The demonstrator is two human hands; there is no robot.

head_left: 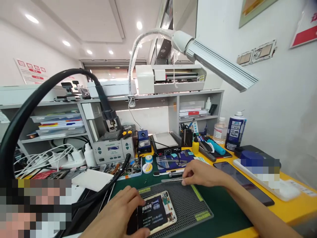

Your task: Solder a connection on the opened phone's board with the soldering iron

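Note:
An opened phone (158,211) lies on a grey perforated mat (183,201) near the front of the bench, its battery and circuit boards showing. My left hand (123,208) rests on the phone's left edge, fingers curled round it. My right hand (200,173) reaches to the mat's far edge, where its fingertips pinch a thin metal tool (173,180) lying flat. A white pen-like tool (168,172) lies just beyond it.
A soldering station (111,148), a heating plate (164,142), a spray can (235,130) and small bottles stand at the back. A dark phone (237,180) and a white tray (267,181) lie on the right. A black hose (37,96) arches at left; a lamp (218,66) hangs overhead.

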